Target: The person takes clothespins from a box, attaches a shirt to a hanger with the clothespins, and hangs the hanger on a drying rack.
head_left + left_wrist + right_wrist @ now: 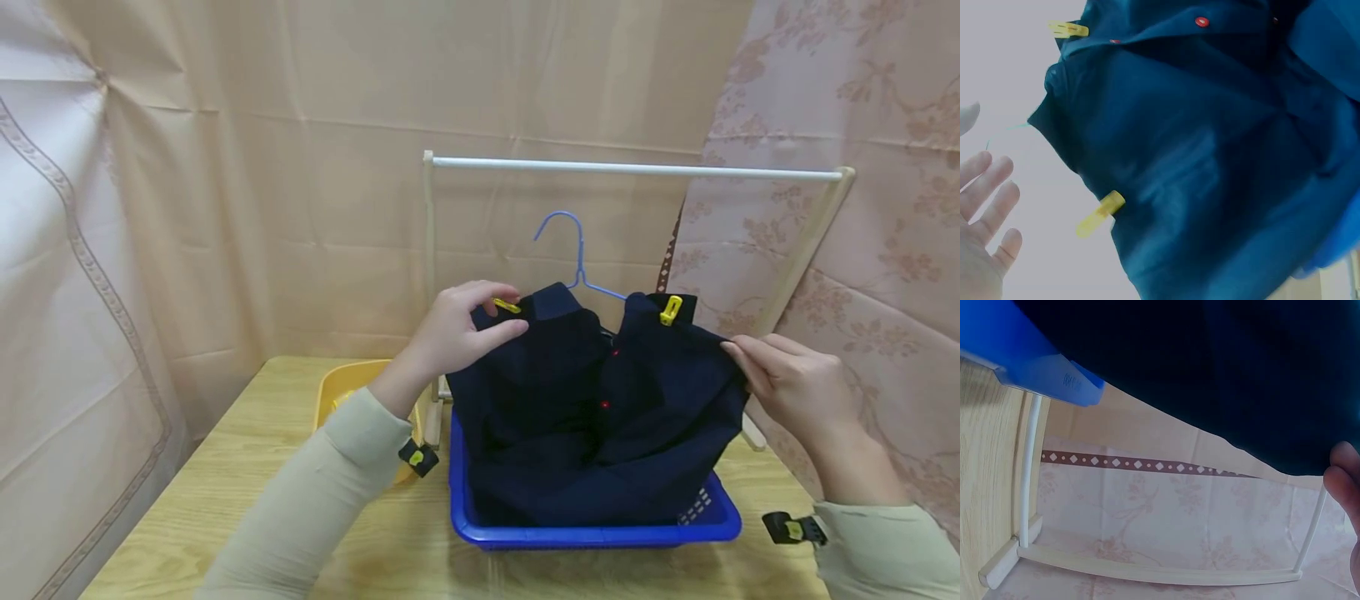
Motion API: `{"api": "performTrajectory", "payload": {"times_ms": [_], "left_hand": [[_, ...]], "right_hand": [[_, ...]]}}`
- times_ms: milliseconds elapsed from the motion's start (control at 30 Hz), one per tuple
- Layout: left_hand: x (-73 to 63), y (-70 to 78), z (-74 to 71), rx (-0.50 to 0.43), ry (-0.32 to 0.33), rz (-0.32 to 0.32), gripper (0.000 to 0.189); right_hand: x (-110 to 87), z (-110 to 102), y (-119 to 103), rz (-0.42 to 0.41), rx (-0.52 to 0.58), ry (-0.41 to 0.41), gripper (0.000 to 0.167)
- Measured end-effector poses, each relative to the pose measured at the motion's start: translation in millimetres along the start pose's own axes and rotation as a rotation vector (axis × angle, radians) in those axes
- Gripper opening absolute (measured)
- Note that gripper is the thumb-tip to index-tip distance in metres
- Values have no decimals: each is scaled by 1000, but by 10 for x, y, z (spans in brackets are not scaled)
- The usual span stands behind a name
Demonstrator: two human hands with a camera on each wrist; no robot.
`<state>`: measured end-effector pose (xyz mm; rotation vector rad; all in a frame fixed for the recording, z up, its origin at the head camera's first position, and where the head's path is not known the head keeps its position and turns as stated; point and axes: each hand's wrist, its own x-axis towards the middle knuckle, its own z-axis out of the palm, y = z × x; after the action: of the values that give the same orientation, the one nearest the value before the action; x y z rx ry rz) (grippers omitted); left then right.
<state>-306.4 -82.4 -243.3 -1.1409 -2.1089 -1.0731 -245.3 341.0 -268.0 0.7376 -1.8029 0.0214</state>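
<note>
A dark navy garment point(540, 417) with red buttons hangs on a blue wire hanger point(579, 250), its lower part down in a blue basket point(600, 537). One yellow clothespin point(671, 310) clips the right shoulder, and another yellow clothespin point(1102, 212) sits on the left shoulder edge. My left hand point(467, 327) is beside that left clothespin; the left wrist view shows its fingers point(997, 200) spread and apart from the cloth. With thumb and fingers, my right hand point(802, 387) pinches the garment's right shoulder edge, also seen in the right wrist view.
Behind the garment stands a rack with a white horizontal bar point(637, 168) and pale wooden posts point(806, 242). A yellow basket point(330, 387), partly hidden by the left arm, is on the wooden table point(247, 450). Curtains point(337, 208) surround the table at the back and sides.
</note>
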Motion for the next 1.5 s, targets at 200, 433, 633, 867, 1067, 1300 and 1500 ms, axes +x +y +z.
{"api": "performTrajectory", "payload": {"times_ms": [200, 433, 633, 867, 1067, 1300, 1500], "left_hand": [[-120, -90, -39, -2, 29, -49, 41], [-231, -139, -74, -12, 29, -99, 49], [-330, -167, -87, -35, 12, -176, 55], [-492, -210, -67, -19, -14, -290, 64], [-626, -238, -13, -1, -27, -377, 74], [-753, -301, 63, 5, -46, -443, 80], [-833, -337, 97, -41, -67, -535, 83]], "right_hand": [[-1, -12, 11, -1, -13, 13, 53], [9, -29, 17, 17, -30, 14, 55], [-11, -34, 33, 36, -41, 10, 55], [-60, -63, 67, 60, -47, -17, 54], [-78, -73, 102, 74, -39, -18, 55], [-82, -109, 121, 65, -60, -63, 59], [-87, -96, 125, 83, -48, -33, 62]]}}
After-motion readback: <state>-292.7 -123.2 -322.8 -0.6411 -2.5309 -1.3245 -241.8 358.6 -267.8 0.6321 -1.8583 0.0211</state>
